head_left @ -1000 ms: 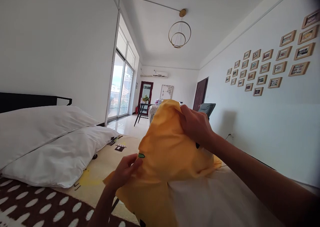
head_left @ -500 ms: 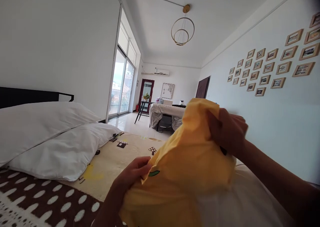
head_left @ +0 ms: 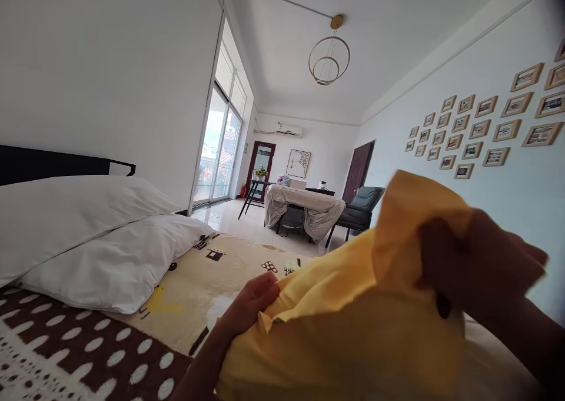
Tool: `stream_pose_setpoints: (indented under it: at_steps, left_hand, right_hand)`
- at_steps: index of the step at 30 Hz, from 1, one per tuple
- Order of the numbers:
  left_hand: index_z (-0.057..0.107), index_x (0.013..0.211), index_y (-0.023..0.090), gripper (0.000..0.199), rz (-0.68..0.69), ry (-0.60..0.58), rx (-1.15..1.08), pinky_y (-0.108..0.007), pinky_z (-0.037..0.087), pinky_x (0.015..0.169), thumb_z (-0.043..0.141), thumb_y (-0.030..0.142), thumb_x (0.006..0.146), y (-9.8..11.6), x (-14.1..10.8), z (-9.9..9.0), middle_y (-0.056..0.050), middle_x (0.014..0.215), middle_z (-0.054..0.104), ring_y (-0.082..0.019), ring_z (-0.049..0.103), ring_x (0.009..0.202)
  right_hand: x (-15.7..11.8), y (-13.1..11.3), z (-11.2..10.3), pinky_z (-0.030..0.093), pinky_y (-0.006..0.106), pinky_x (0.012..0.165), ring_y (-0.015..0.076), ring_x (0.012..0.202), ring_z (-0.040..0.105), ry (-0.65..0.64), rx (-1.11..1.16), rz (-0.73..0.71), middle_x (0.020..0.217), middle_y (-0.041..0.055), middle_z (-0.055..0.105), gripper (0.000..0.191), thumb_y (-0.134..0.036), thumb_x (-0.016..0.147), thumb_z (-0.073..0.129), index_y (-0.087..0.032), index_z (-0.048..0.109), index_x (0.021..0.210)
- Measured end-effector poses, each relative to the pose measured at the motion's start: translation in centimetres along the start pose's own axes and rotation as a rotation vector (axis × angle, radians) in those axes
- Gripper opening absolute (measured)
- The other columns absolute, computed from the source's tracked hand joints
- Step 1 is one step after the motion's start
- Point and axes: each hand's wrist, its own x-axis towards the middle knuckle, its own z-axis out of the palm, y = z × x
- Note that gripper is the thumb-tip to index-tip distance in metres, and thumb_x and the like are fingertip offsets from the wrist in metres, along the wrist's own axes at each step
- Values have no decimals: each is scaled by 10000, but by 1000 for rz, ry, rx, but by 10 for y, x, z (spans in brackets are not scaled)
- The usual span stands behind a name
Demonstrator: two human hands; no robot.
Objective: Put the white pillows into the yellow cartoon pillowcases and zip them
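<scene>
I had both hands on a soft yellow fabric pillowcase (head_left: 353,336), which filled the lower middle of my view, stretched over a white pillow (head_left: 494,371) that showed bare at the lower right. My left hand (head_left: 253,301) was closed on the near left edge of the cloth, thumb and fingers pinching a fold of it just above the cream printed bedspread (head_left: 220,277). My right hand (head_left: 477,271) was higher and farther to the right, blurred, with its fingers curled tight around a raised peak of the same cloth, so the fabric ran taut in a ridge from one hand up to the other. A small dark mark (head_left: 442,307) sat on the cloth just under my right hand; I could not tell what it was. To my left, two plump white pillows (head_left: 88,242) lay stacked against a black headboard (head_left: 53,164), resting partly on a brown blanket with white oval spots (head_left: 66,348). Well beyond the bed stood a table draped in a pale cloth (head_left: 304,204), with a dark reclining chair (head_left: 359,206) just beside it. A gold ring-shaped ceiling lamp (head_left: 329,59) hung overhead, and rows of small wooden picture frames (head_left: 481,127) covered the wall on my right.
</scene>
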Motion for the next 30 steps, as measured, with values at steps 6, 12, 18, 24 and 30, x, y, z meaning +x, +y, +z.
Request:
stream_pose_setpoints:
  at_steps: [6,12,18,24,30]
  left_hand:
    - [601,951,197,219,-34,3,470,-303,445,782,520,331,798,6,-7,-8,-53,939,665,-206,589,897]
    - [588,1028,168,372,276,723,345,-351,442,877,492,455,812,50,-30,-36,-103,1093,642,-256,561,1053]
    - [601,1029,101,591,122,731,-51,-325,512,615,734,474,590,76,-60,-15,-93,820,694,-305,651,803]
    - [607,1021,119,560,103,925,-51,-308,522,567,745,416,568,78,-62,-6,-68,778,688,-302,657,799]
    - [588,1092,146,593,4,899,-217,-351,557,671,725,315,541,85,-76,-12,-56,805,687,-294,662,830]
  right_hand:
    - [48,-44,33,206,274,498,112,404,237,-293,7,-207,442,-36,320,345,-397,874,392,-222,258,608]
    - [29,-102,70,156,277,512,114,428,326,-540,-13,-404,516,3,474,243,-315,912,387,-195,474,720]
    - [2,-165,75,167,258,502,92,441,344,-762,238,-734,575,-6,516,106,-150,854,440,-174,491,765]
    - [-6,-175,71,201,241,509,91,505,345,-889,526,-685,595,-21,484,221,-267,902,430,-182,495,710]
    - [-1,-153,65,265,204,555,85,578,384,-1135,809,-567,599,-60,439,249,-386,866,496,-200,455,706]
